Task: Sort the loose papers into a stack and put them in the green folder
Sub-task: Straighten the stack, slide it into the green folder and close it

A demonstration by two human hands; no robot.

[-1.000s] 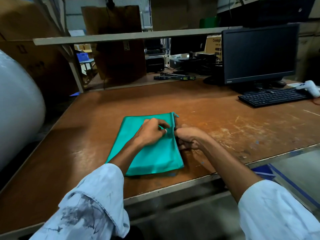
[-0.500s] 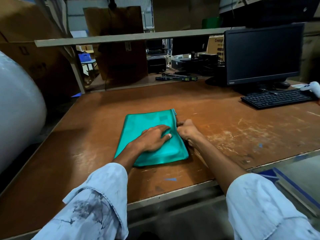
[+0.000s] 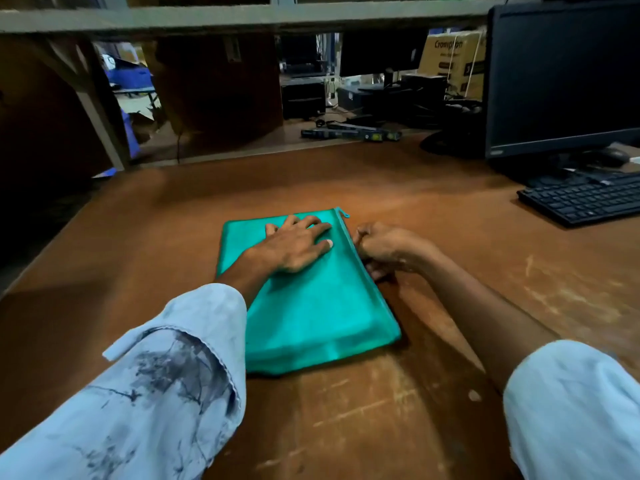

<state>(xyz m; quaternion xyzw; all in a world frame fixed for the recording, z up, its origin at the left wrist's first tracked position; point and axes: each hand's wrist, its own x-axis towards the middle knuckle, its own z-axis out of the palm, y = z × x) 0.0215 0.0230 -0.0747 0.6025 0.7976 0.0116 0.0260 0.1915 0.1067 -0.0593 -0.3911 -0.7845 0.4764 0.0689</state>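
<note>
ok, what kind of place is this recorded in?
Probably a desk in a warehouse or workshop: a worn wooden table with a computer monitor and keyboard, and a Crompton cardboard box among stacked equipment behind.

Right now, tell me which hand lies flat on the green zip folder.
The left hand, fingers spread on the green zip folder; the right hand curls at its zipper edge.

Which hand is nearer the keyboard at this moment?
Right. The right hand is curled at the zipper edge of the green folder, on the side towards the keyboard. The left hand lies flat on the folder, farther away.
</note>
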